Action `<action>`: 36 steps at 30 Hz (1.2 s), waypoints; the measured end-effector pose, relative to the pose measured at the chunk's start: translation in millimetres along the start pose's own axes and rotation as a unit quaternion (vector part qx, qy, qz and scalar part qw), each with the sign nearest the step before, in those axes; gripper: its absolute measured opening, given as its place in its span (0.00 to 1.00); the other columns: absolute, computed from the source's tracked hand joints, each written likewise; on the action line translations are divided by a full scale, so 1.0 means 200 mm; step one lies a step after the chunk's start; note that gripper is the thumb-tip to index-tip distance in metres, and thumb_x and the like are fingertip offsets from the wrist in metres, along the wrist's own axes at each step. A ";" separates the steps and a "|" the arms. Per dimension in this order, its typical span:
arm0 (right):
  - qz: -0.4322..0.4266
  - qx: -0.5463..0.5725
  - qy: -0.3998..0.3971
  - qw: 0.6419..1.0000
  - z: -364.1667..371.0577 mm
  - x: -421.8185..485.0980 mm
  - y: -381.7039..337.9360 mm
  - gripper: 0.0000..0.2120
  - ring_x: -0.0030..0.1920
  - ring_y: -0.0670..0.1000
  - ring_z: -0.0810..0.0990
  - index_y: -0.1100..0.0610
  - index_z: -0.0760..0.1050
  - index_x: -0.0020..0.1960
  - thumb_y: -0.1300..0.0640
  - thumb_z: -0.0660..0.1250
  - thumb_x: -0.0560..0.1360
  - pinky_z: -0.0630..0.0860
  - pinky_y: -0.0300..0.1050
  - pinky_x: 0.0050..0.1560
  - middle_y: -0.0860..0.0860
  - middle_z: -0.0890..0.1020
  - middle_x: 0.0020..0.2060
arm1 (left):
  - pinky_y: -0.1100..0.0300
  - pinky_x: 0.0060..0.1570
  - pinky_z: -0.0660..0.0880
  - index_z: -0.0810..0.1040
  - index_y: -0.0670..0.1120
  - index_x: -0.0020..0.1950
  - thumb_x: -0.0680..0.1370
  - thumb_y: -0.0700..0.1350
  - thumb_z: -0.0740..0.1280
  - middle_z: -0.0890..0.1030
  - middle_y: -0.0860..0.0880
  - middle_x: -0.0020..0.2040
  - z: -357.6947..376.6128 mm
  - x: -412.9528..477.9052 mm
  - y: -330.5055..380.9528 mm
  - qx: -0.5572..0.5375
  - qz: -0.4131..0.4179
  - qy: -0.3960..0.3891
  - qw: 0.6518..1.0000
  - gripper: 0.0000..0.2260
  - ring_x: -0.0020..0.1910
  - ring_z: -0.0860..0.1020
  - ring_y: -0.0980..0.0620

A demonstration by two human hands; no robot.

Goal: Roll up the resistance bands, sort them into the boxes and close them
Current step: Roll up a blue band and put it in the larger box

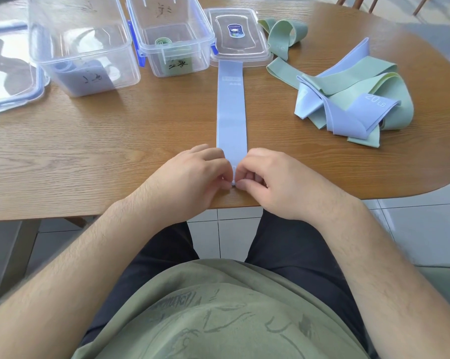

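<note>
Beyond green shirt [218,307], left hand [190,177] and right hand [275,182] fingers [245,183] pinch blue band's [231,112] end.

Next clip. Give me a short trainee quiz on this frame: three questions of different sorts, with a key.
1. True or false: the left hand and right hand both pinch the near end of the flat blue band.
2. The green roll sits in: A) the box beside the loose lid; B) the other box; C) no box.
3. Fill in: a band in the pile reads "__ LB".
Key: 1 true; 2 A; 3 20.
</note>
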State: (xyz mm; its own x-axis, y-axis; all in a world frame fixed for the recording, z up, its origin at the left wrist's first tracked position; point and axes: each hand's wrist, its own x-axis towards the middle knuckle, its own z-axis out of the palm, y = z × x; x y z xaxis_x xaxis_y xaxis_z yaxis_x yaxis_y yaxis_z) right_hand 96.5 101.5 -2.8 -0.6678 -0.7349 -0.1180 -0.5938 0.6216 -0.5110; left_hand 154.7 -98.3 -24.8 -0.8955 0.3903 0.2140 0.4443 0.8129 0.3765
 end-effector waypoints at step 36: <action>0.010 0.014 0.057 0.998 0.00 -0.02 0.01 0.02 0.44 0.43 0.76 0.50 0.78 0.52 0.55 0.68 0.80 0.73 0.37 0.44 0.42 0.77 0.43 | 0.67 0.50 0.64 0.83 0.43 0.49 0.78 0.41 0.69 0.77 0.50 0.45 0.02 -0.01 -0.04 -0.007 -0.002 0.047 0.999 0.03 0.45 0.73 0.51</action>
State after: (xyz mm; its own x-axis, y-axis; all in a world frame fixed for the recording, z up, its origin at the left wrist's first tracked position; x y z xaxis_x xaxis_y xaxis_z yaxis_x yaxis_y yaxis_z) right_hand 98.0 106.4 -2.5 -0.7272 -0.6857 -0.0318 -0.5679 0.6269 -0.5333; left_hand 152.2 -103.0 -32.2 -0.8909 0.3443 0.2964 0.4419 0.8078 0.3901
